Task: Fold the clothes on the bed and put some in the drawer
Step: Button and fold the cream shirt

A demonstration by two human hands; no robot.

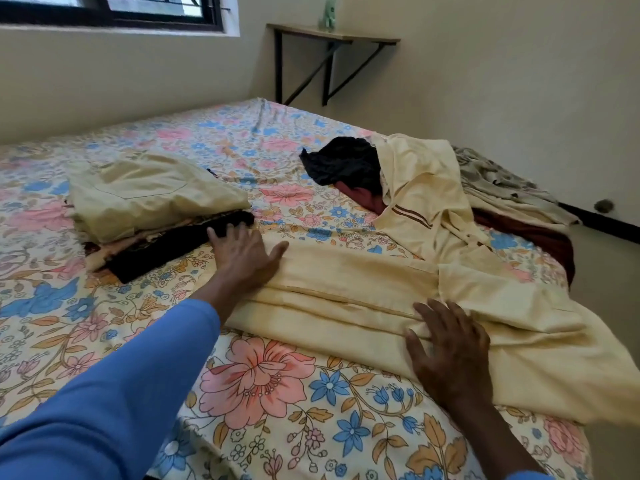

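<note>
A pale yellow garment lies partly folded across the floral bed sheet; its upper part with brown stripes is still crumpled toward the right. My left hand presses flat on the garment's left end, fingers spread. My right hand lies flat on its near edge, fingers straight. To the left sits a stack of folded clothes, a yellow piece on top of dark and patterned ones. A black garment and a maroon one lie unfolded at the back right.
A grey patterned cloth hangs off the bed's far right edge. A wall shelf on black brackets holds a small green object. A window is at the top left. Bare floor runs along the right side of the bed.
</note>
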